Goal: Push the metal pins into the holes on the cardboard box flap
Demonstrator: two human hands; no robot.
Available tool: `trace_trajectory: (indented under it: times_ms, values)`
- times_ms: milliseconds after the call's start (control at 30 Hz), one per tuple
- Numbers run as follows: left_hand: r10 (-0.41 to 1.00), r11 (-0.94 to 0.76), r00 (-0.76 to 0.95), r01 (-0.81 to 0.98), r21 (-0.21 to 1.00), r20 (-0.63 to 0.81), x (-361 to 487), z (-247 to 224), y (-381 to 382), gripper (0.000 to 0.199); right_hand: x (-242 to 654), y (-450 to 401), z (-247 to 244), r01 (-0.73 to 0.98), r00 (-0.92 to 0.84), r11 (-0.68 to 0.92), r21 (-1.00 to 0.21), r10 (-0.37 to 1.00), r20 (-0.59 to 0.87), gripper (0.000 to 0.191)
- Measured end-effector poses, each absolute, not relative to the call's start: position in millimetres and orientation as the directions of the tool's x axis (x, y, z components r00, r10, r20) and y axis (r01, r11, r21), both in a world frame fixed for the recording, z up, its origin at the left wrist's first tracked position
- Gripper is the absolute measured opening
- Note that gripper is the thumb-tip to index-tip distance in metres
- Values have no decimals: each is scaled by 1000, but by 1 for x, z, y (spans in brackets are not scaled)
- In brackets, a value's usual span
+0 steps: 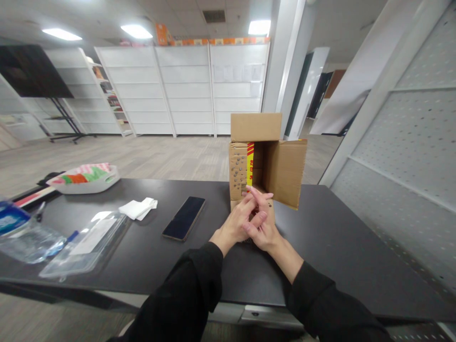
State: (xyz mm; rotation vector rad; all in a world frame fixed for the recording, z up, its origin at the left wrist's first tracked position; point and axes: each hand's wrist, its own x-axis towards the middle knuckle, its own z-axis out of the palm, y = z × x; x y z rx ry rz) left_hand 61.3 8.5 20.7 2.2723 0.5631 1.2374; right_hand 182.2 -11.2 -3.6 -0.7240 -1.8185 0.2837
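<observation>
My left hand (238,222) and my right hand (264,228) meet in front of an open cardboard box (238,171). Their fingers cross each other, stretched out and apart, and I see nothing held in either hand. Standing on the dark table (149,263), the box has its opening towards me. One flap points up, another swings out to the right, and a lower flap is partly hidden behind my hands. Yellow and red tape runs down its left front part, beside several small dark round spots. To the left of my hands lies a black smartphone (184,218).
Further left are folded white tissues (138,208), a clear plastic case (87,244) with a white paper in it, and a water bottle (28,237) on its side. A white tray (85,183) with colourful contents stands at the back left. A perforated panel (406,156) rises on the right.
</observation>
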Motion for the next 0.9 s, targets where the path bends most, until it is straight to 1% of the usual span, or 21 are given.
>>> trace_trajectory:
  times_ms: [133, 267, 433, 567, 667, 833, 900]
  values:
    - [549, -800, 529, 109, 590, 647, 64, 17, 8, 52, 181, -14, -2, 271, -236, 790, -550, 608, 758, 77]
    - [551, -776, 563, 75, 626, 616, 66, 16, 7, 56, 180, -16, 1, 251, -262, 795, -552, 605, 752, 78]
    - [548, -761, 597, 63, 646, 586, 65, 19, 6, 62, 179, -18, 4, 204, -301, 806, -556, 592, 748, 74]
    - [549, -766, 604, 89, 636, 577, 64, 21, 5, 60, 180, -17, 5, 204, -300, 806, -555, 591, 749, 70]
    - [561, -764, 607, 119, 634, 562, 64, 22, 5, 57, 181, -16, 6, 208, -285, 811, -547, 585, 759, 64]
    - [596, -750, 596, 175, 637, 538, 63, 20, 6, 50, 181, -18, 8, 254, -282, 817, -518, 575, 768, 45]
    - [608, -749, 588, 200, 632, 534, 63, 19, 7, 48, 180, -17, 7, 264, -283, 812, -520, 581, 763, 41]
